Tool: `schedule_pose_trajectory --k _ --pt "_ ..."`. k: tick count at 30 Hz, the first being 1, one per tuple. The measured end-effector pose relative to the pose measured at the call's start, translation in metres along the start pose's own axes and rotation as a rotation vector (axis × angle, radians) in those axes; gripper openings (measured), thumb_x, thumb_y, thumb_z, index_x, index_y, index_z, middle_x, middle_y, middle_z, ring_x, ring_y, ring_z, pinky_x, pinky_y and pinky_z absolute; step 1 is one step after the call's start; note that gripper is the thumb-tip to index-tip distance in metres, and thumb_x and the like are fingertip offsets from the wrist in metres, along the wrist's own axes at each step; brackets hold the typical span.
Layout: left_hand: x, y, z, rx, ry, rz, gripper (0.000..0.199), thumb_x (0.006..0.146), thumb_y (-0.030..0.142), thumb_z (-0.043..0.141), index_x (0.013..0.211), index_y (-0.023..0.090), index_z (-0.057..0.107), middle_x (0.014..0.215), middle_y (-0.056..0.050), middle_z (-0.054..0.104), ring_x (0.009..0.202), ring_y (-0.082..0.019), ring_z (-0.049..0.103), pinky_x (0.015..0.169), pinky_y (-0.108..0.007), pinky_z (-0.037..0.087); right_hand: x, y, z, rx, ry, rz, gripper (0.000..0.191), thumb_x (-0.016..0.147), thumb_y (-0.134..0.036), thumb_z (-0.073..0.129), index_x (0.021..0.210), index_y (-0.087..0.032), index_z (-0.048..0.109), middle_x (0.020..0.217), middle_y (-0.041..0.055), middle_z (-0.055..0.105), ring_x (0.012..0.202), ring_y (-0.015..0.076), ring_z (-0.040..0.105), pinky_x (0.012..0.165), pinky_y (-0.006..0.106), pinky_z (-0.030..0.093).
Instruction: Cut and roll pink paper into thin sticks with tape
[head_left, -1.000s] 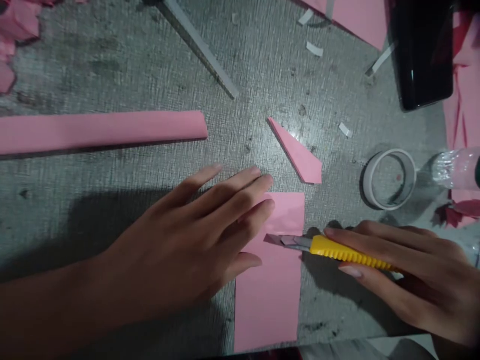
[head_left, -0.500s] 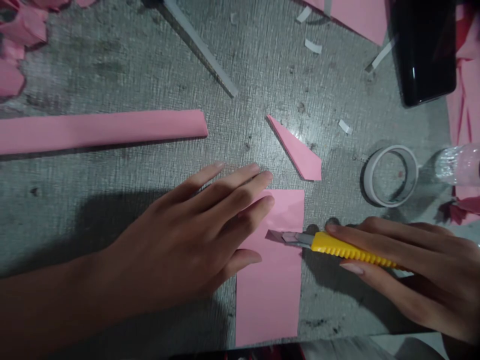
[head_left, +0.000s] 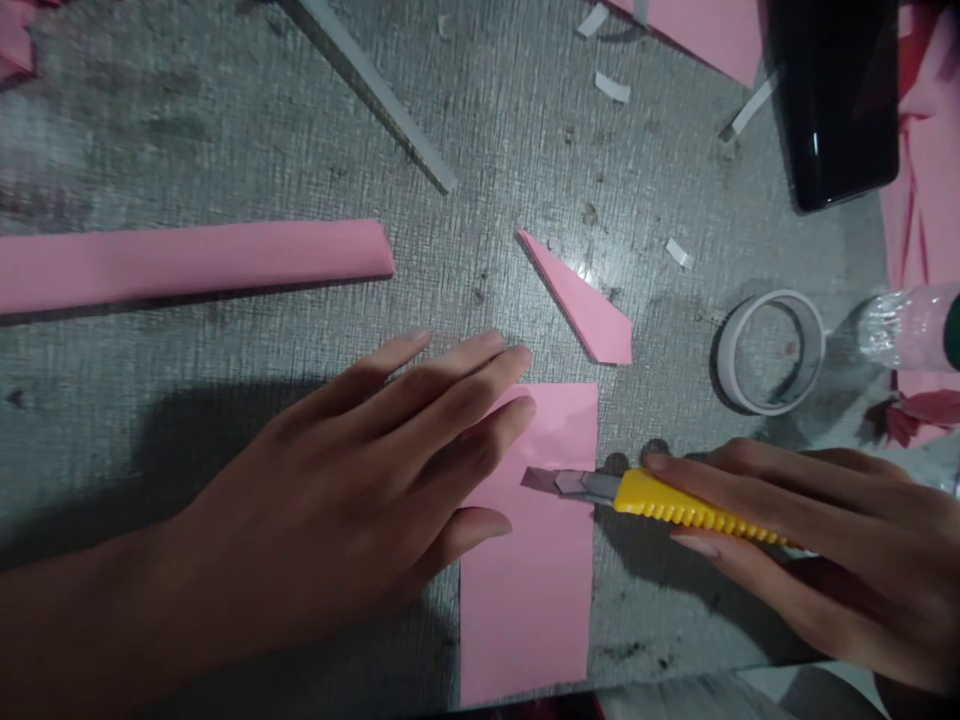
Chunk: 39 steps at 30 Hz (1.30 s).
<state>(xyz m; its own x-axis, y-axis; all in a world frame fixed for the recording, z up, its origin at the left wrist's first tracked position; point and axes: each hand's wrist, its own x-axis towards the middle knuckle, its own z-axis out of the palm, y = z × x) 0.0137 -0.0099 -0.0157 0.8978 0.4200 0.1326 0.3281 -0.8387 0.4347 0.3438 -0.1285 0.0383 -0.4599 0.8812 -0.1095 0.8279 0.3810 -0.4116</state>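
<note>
The rectangular pink paper (head_left: 525,610), smooth and matte with a crease across it, lies on the worktop at the lower middle, its long sides running towards the bottom edge of the view. The left hand (head_left: 375,460) rests palm down over its left part, fingers loosely fanned and gripping nothing. Across the paper's right edge reaches the cutter (head_left: 675,502), a ribbed yellow plastic body with a slanted metal blade (head_left: 562,482); in this dim light I cannot tell whether the tip presses into the sheet or sits just above it. The right hand (head_left: 840,540) is closed around the yellow body, thumb on the near side.

Just beyond the paper lies a folded pink piece (head_left: 589,310), kite-like with one long point. To its left runs a flat pink strip (head_left: 195,262), and above that a narrow grey bar (head_left: 375,95) lies aslant. On the right stand out a pale tape ring (head_left: 729,365), a clear plastic bottle (head_left: 904,330) with a dark green cap, and a glossy black slab (head_left: 840,110) with rounded corners. Small white scraps (head_left: 613,88) dot the grey, fabric-textured worktop (head_left: 225,150).
</note>
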Motion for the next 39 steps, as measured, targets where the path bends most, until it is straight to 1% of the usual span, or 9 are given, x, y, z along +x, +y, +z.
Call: schedule_pose_trajectory --k 3,5,12,17,22,29,32,36,39 --pt "0.000 0.001 -0.001 0.032 -0.004 0.006 0.048 0.110 0.043 0.063 0.144 0.011 0.064 0.164 -0.014 0.058 0.156 -0.032 0.051 0.137 -0.049 0.030 0.000 0.000 -0.001 -0.005 -0.008 -0.003 0.037 0.111 -0.027 0.058 0.147 -0.026 0.066 0.109 0.0047 0.079 0.076 0.0206 0.074 0.058 0.036 0.055" --pt "0.000 0.001 -0.001 0.037 -0.015 0.010 0.049 0.110 0.043 0.063 0.144 0.009 0.064 0.165 -0.015 0.057 0.156 -0.031 0.050 0.137 -0.048 0.028 0.000 0.000 -0.001 -0.008 -0.012 -0.011 0.037 0.111 -0.027 0.059 0.147 -0.026 0.066 0.108 0.0044 0.080 0.077 0.0205 0.075 0.058 0.036 0.054" --pt "-0.002 0.000 0.001 0.033 0.001 0.016 0.051 0.110 0.047 0.061 0.145 0.009 0.064 0.164 -0.015 0.057 0.155 -0.031 0.051 0.138 -0.047 0.026 -0.002 0.001 -0.004 -0.070 0.002 -0.021 0.035 0.112 -0.032 0.059 0.145 -0.026 0.069 0.107 0.0041 0.081 0.075 0.0193 0.074 0.058 0.037 0.053" --pt "-0.003 0.000 0.002 0.061 -0.004 0.000 0.055 0.109 0.050 0.062 0.147 0.010 0.062 0.166 -0.014 0.055 0.157 -0.031 0.049 0.140 -0.048 0.025 -0.006 0.003 -0.005 -0.067 -0.002 0.005 0.035 0.111 -0.030 0.059 0.145 -0.028 0.069 0.107 0.0031 0.082 0.076 0.0206 0.076 0.059 0.038 0.055" --pt "-0.003 0.000 0.003 0.060 0.000 0.007 0.055 0.110 0.050 0.061 0.148 0.011 0.062 0.166 -0.014 0.055 0.157 -0.030 0.048 0.140 -0.048 0.025 -0.007 0.005 -0.009 -0.091 0.003 -0.017 0.033 0.110 -0.028 0.059 0.141 -0.026 0.071 0.105 0.0033 0.083 0.075 0.0211 0.077 0.058 0.038 0.055" --pt "-0.002 -0.001 0.004 0.058 0.005 0.017 0.055 0.111 0.050 0.059 0.148 0.010 0.062 0.164 -0.015 0.056 0.157 -0.030 0.048 0.140 -0.047 0.024 -0.019 0.010 -0.013 -0.121 -0.006 0.022 0.036 0.109 -0.032 0.060 0.143 -0.028 0.071 0.106 0.0047 0.083 0.072 0.0232 0.075 0.058 0.039 0.055" --pt "-0.002 -0.001 0.003 0.064 -0.006 0.018 0.057 0.110 0.051 0.060 0.149 0.009 0.060 0.165 -0.016 0.055 0.158 -0.031 0.047 0.140 -0.048 0.024 -0.021 0.012 -0.014 -0.080 0.005 0.047 0.035 0.109 -0.031 0.062 0.143 -0.030 0.072 0.109 0.0043 0.081 0.073 0.0206 0.075 0.056 0.035 0.056" --pt "-0.002 -0.001 0.002 0.083 -0.004 0.026 0.057 0.109 0.048 0.063 0.149 0.008 0.060 0.167 -0.017 0.054 0.158 -0.031 0.047 0.140 -0.046 0.024 -0.020 0.015 -0.013 -0.030 0.046 0.041 0.033 0.108 -0.026 0.065 0.140 -0.028 0.073 0.107 0.0034 0.081 0.073 0.0176 0.077 0.055 0.029 0.059" --pt "-0.004 -0.002 0.003 0.099 0.014 0.031 0.057 0.108 0.048 0.063 0.151 0.011 0.059 0.168 -0.016 0.053 0.158 -0.033 0.049 0.139 -0.048 0.029 -0.020 0.016 -0.012 0.022 0.076 0.044 0.034 0.106 -0.023 0.066 0.139 -0.027 0.075 0.101 0.0032 0.080 0.068 0.0164 0.076 0.052 0.027 0.058"
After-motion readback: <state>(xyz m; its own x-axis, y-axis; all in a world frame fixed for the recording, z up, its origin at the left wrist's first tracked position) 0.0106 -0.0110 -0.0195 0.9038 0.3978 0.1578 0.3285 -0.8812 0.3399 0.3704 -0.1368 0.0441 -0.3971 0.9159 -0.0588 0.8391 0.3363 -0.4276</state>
